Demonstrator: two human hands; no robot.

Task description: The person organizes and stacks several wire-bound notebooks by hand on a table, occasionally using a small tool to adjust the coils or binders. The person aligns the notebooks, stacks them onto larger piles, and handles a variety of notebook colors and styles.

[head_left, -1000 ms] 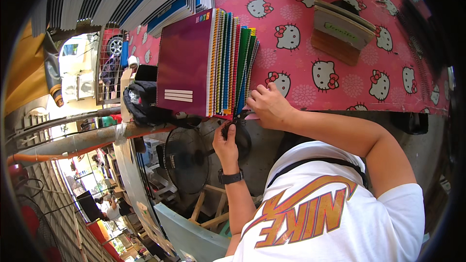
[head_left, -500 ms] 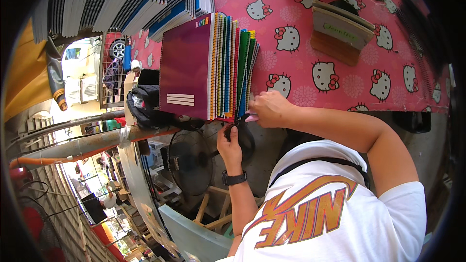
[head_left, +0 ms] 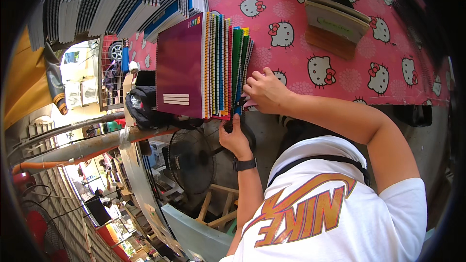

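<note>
Left hand (head_left: 235,139) raised, thumb at notebooks (head_left: 194,68); right hand (head_left: 268,91) curled around pink object (head_left: 249,103).

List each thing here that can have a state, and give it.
Purple notebook: closed, front cover showing
Spiral notebooks: stacked, edges stepped
Left hand: thumb raised by the notebooks' lower edge, hold unclear
Right hand: partly bent, by the notebooks' right side
Black wristwatch: fastened
Pink tablecloth: spread out
Black fan: running or not, cannot tell

Daylight overexposes the openings (head_left: 80,90) at left; the pink tabletop (head_left: 303,48) is evenly bright, the floor (head_left: 264,140) beneath dim. The notebooks (head_left: 179,68) look fairly sharp; straight edges bend toward the blackened rim.
</note>
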